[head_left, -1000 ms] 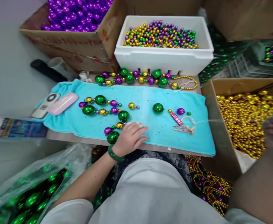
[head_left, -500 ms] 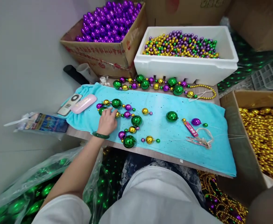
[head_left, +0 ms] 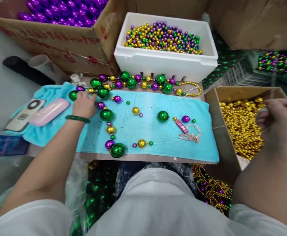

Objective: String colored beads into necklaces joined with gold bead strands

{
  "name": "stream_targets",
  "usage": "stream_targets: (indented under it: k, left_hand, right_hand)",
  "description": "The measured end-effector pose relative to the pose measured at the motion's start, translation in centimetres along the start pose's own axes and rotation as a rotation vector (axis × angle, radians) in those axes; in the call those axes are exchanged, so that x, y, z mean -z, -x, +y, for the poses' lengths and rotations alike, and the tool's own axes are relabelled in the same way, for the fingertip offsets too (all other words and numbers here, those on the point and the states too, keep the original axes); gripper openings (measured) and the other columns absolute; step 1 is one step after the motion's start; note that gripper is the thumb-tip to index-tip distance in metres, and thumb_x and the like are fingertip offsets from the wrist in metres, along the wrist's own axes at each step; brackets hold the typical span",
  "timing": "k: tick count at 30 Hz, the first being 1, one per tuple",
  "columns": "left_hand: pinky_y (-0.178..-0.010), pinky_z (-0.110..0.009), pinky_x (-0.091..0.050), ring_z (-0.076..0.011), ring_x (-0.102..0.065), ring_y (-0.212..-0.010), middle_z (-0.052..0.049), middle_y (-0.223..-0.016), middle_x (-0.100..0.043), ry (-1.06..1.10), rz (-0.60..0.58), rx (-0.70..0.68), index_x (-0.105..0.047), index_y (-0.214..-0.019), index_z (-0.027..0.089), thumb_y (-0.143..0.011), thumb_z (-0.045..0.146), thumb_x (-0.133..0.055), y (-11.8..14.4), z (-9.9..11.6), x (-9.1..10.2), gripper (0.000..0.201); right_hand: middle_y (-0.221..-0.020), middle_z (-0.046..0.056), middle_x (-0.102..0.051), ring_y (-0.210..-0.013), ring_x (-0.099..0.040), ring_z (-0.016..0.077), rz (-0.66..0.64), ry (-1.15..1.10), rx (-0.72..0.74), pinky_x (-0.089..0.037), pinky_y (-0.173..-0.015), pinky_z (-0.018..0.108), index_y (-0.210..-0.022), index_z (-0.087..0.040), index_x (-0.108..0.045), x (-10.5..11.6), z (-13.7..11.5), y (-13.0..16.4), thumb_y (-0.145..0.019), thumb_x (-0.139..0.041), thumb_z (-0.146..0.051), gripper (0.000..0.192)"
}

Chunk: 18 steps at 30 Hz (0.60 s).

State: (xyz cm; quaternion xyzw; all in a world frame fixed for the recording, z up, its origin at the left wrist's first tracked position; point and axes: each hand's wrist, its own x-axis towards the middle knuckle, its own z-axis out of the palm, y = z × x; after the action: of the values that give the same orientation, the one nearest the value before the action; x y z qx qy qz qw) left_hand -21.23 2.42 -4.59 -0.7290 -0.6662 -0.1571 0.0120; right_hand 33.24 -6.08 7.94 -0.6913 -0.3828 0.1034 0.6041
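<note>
My left hand [head_left: 83, 105], with a green bangle [head_left: 77, 118] at its wrist, is on the strand of purple, gold and green beads [head_left: 106, 114]. Its fingers curl over the upper left part and hide some beads. The strand bends down the blue towel [head_left: 148, 131] to a big green bead [head_left: 117, 150]. My right hand [head_left: 282, 114] is raised at the far right, fingers pinched; what they hold is too small to make out. Loose on the towel lie a green bead [head_left: 163, 116], a purple bead [head_left: 186, 119], small scissors [head_left: 188, 137] and a pink tag [head_left: 181, 126].
A beaded necklace [head_left: 155, 86] lies along the back, before a white foam box [head_left: 165, 64] of small beads. A carton [head_left: 67, 49] holds purple beads; another carton [head_left: 213, 131] at right holds gold ones. A pink case [head_left: 49, 112] and white device [head_left: 25, 114] lie left.
My right hand has come into view at the right. My left hand has drawn the strand's upper part toward the back, near the finished-looking necklace. The view has shifted to the right.
</note>
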Motion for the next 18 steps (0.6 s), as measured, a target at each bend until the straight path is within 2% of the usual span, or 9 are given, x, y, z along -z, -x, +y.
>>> stream_targets:
  k: [2,5,6,8,11,12,14,16,18]
  left_hand:
    - [-0.105,-0.054,-0.034,-0.0342,-0.039,-0.129,-0.008,-0.124,-0.055,0.035,0.061,0.004,-0.062,-0.111,0.021,-0.081,0.018,-0.048,1.0,2.9,1.4,0.033]
    - [-0.097,-0.05,-0.044,-0.0299,-0.056,-0.111,-0.011,-0.114,-0.062,0.219,0.001,-0.11,-0.063,-0.113,0.015,-0.085,0.029,-0.048,3.5,10.7,3.6,0.035]
    - [-0.093,-0.047,-0.048,-0.0272,-0.059,-0.106,-0.01,-0.11,-0.064,0.361,-0.059,-0.164,-0.066,-0.109,0.016,-0.086,0.032,-0.049,4.5,13.8,4.2,0.033]
    - [-0.082,-0.037,-0.054,-0.0238,-0.061,-0.103,-0.008,-0.11,-0.066,0.763,-0.217,-0.181,-0.067,-0.109,0.022,-0.086,0.038,-0.053,6.3,19.7,5.1,0.032]
    - [-0.067,-0.032,-0.056,-0.023,-0.064,-0.095,-0.008,-0.109,-0.066,1.411,-0.512,-0.071,-0.064,-0.117,0.023,-0.083,0.044,-0.057,7.7,26.1,5.3,0.04]
    - [-0.064,-0.031,-0.055,-0.022,-0.066,-0.09,-0.008,-0.104,-0.067,1.553,-0.594,-0.02,-0.065,-0.115,0.023,-0.082,0.046,-0.059,7.9,27.3,5.1,0.041]
    - [-0.058,-0.028,-0.053,-0.0176,-0.065,-0.073,-0.006,-0.086,-0.068,1.68,-0.684,0.079,-0.069,-0.104,0.021,-0.077,0.045,-0.066,7.9,28.5,4.7,0.037]
    - [-0.051,-0.024,-0.048,-0.0122,-0.058,-0.057,-0.003,-0.068,-0.065,1.638,-0.671,0.156,-0.072,-0.089,0.018,-0.072,0.041,-0.072,7.7,28.6,4.4,0.029]
    - [-0.046,-0.022,-0.043,-0.009,-0.051,-0.049,-0.001,-0.057,-0.059,1.507,-0.595,0.185,-0.072,-0.079,0.017,-0.071,0.038,-0.072,7.7,28.1,4.3,0.023]
  right_hand:
    - [-0.049,0.0,-0.051,-0.04,-0.045,0.0083,-0.273,-0.116,-0.065,-0.03,-0.038,0.024,-0.067,-0.018,-0.067,0.1,-0.8,2.0,-0.068,-0.069,-0.015,0.004]
    - [-0.048,-0.001,-0.052,-0.038,-0.044,0.0077,-0.613,-0.271,-0.19,-0.025,-0.033,0.02,-0.073,-0.017,-0.067,-0.9,-2.1,5.2,-0.071,-0.07,-0.025,0.008]
    - [-0.048,-0.002,-0.052,-0.037,-0.043,0.0068,-0.697,-0.33,-0.196,-0.025,-0.032,0.019,-0.075,-0.018,-0.066,-1.5,-2.6,6.2,-0.073,-0.069,-0.027,0.01]
    - [-0.05,-0.004,-0.052,-0.038,-0.042,0.0056,-0.831,-0.397,-0.204,-0.026,-0.032,0.017,-0.078,-0.018,-0.064,-2.9,-3.5,8.0,-0.077,-0.068,-0.031,0.014]
    - [-0.052,-0.005,-0.051,-0.041,-0.044,0.0053,-1.003,-0.42,-0.174,-0.031,-0.035,0.017,-0.079,-0.018,-0.061,-4.8,-4.9,9.7,-0.079,-0.067,-0.037,0.02]
    - [-0.053,-0.005,-0.051,-0.042,-0.045,0.0054,-1.028,-0.424,-0.155,-0.032,-0.036,0.016,-0.079,-0.018,-0.06,-5.2,-5.2,9.9,-0.079,-0.067,-0.038,0.021]
    - [-0.055,-0.005,-0.051,-0.046,-0.047,0.0056,-1.028,-0.429,-0.122,-0.034,-0.038,0.016,-0.079,-0.018,-0.058,-5.5,-5.6,10.1,-0.079,-0.066,-0.04,0.023]
    - [-0.056,-0.005,-0.051,-0.048,-0.048,0.0057,-1.003,-0.426,-0.101,-0.035,-0.04,0.016,-0.079,-0.018,-0.057,-5.6,-5.4,9.8,-0.08,-0.065,-0.04,0.023]
    - [-0.056,-0.005,-0.051,-0.048,-0.047,0.0057,-1.001,-0.408,-0.081,-0.036,-0.042,0.016,-0.08,-0.018,-0.058,-5.5,-4.4,9.2,-0.082,-0.063,-0.04,0.023]
